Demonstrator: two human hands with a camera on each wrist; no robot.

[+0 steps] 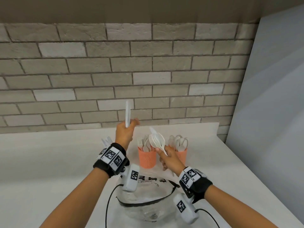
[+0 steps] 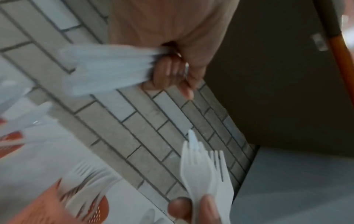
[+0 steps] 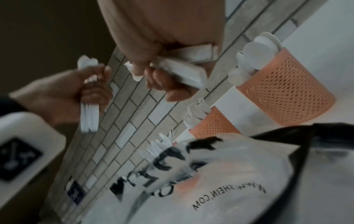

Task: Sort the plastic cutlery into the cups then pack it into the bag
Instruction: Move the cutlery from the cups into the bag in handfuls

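My left hand (image 1: pixel 127 131) is raised in front of the brick wall and grips a bundle of white plastic knives (image 1: pixel 127 112) upright; the left wrist view shows these knives (image 2: pixel 107 68) blurred in the fist. My right hand (image 1: pixel 162 153) holds a bundle of white cutlery (image 1: pixel 157 139), mostly forks (image 2: pixel 206 171), just above the cups. Two orange mesh cups stand behind it: the middle cup (image 1: pixel 147 159) holds forks, the right cup (image 1: pixel 181 154) holds spoons. A clear zip bag (image 1: pixel 144 199) lies open below my wrists.
More white knives (image 1: pixel 106 140) stick up behind my left wrist; what holds them is hidden. The white counter (image 1: pixel 49 162) ends at the brick wall (image 1: pixel 148 63). A grey panel (image 1: pixel 271 96) stands at the right. Cables (image 1: pixel 107 203) trail from the wrist cameras.
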